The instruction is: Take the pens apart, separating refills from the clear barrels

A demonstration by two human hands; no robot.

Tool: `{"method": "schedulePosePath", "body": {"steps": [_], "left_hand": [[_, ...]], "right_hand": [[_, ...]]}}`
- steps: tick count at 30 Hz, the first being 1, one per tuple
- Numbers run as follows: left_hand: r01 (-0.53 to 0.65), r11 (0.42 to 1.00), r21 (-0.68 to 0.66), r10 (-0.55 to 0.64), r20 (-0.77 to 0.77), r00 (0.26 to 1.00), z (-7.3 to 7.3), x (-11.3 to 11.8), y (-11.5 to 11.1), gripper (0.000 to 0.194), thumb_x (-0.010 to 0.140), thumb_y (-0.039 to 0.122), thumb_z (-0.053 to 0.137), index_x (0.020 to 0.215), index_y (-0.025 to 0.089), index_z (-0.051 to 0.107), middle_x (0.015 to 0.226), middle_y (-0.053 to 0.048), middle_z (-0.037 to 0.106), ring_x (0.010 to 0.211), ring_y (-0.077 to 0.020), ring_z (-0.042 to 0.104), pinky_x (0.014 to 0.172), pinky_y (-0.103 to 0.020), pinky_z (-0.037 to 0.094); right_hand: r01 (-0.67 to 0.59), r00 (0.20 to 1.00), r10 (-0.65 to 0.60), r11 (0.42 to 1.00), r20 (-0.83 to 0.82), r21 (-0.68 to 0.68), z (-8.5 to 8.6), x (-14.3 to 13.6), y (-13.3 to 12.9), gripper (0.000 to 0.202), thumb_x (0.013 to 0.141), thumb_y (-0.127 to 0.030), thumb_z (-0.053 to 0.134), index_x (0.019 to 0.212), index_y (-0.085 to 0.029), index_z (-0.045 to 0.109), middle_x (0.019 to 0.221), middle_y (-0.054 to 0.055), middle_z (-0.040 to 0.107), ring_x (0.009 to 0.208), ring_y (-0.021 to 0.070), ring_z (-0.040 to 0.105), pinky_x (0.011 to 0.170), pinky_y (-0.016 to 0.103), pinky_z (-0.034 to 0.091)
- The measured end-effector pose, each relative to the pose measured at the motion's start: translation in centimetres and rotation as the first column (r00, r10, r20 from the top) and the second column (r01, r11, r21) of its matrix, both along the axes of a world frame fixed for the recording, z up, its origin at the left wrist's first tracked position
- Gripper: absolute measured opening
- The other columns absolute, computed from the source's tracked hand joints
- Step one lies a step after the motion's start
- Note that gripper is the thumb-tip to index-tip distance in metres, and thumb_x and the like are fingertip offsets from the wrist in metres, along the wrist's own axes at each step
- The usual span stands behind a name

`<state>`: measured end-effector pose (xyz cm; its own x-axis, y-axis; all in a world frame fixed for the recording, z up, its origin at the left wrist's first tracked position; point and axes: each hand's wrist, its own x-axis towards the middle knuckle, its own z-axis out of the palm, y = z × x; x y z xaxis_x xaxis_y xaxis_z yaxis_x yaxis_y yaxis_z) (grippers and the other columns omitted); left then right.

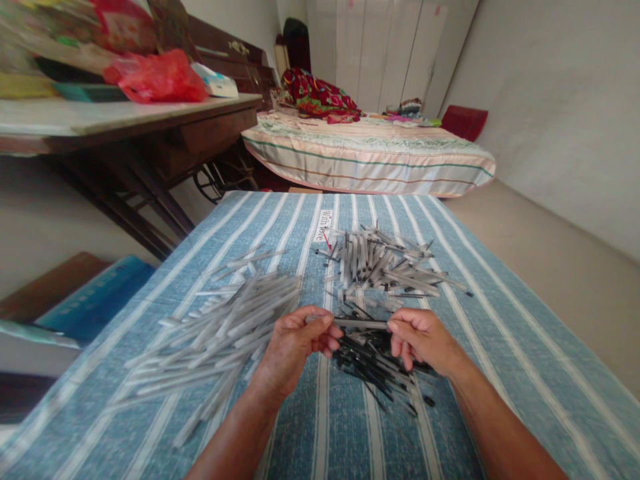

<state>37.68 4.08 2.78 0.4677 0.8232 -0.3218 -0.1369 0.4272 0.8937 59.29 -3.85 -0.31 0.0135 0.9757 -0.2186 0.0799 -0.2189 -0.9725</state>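
A thin grey pen-like tube (361,324) is held level between both hands. My left hand (305,340) pinches its left end, and my right hand (420,339) pinches the right end. Below and between the hands lies a heap of black thin refills (373,367). To the left spreads a large pile of translucent grey tubes (240,320). Beyond the hands sits another pile of clear tubes with dark tips (375,260). All piles rest on a blue and white striped cloth (500,333).
A bed (370,150) stands beyond the table. On the left, a sewing table (150,123) carries a red plastic bag (160,77). A blue box (95,300) is low at the left. Near the far pile lies a small printed label (323,225).
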Motion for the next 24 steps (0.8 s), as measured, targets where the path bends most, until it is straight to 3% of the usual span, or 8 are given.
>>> {"method": "schedulePosePath", "body": {"steps": [4, 9, 14, 24], "left_hand": [[-0.005, 1.0, -0.001, 0.005, -0.002, 1.0, 0.05, -0.01, 0.08, 0.021, 0.065, 0.027, 0.069, 0.073, 0.012, 0.057, 0.061, -0.006, 0.067, 0.047, -0.0129, 0.057, 0.045, -0.022, 0.043], [0.016, 1.0, -0.004, -0.016, -0.003, 1.0, -0.26, -0.12, 0.24, 0.019, 0.066, 0.025, 0.069, 0.074, 0.013, 0.057, 0.062, -0.006, 0.068, 0.048, -0.0132, 0.058, 0.046, -0.022, 0.043], [0.019, 1.0, -0.002, -0.019, 0.001, 1.0, -0.32, -0.04, 0.1, 0.019, 0.067, 0.025, 0.068, 0.074, 0.012, 0.057, 0.063, -0.006, 0.068, 0.049, -0.0133, 0.059, 0.046, -0.022, 0.044], [-0.09, 0.993, -0.083, 0.09, 0.001, 0.996, -0.38, -0.21, 0.41, 0.02, 0.067, 0.027, 0.067, 0.069, 0.013, 0.054, 0.056, -0.003, 0.065, 0.041, -0.0114, 0.055, 0.037, -0.019, 0.04]], "right_hand": [[-0.001, 0.999, 0.001, 1.0, -0.036, -0.011, 0.14, 0.01, -0.01, 0.033, 0.074, -0.044, 0.061, 0.089, -0.017, 0.049, 0.058, -0.001, 0.064, 0.031, 0.0076, 0.052, 0.029, 0.013, 0.023], [-0.001, 1.0, 0.001, 1.0, 0.0, -0.002, -0.37, 0.08, 0.0, 0.031, 0.081, -0.044, 0.051, 0.072, -0.014, 0.051, 0.054, -0.001, 0.062, 0.031, 0.0059, 0.052, 0.03, 0.012, 0.023], [0.033, 0.999, -0.032, 0.998, -0.02, 0.044, -0.47, 0.2, 0.04, 0.024, 0.076, -0.038, 0.059, 0.077, -0.015, 0.052, 0.057, -0.001, 0.063, 0.033, 0.008, 0.054, 0.032, 0.014, 0.027], [0.117, 0.979, -0.143, 0.977, 0.145, 0.176, 0.13, 0.21, 0.03, 0.018, 0.072, -0.034, 0.062, 0.072, -0.018, 0.054, 0.056, -0.001, 0.064, 0.041, 0.0107, 0.058, 0.044, 0.021, 0.043]]}}
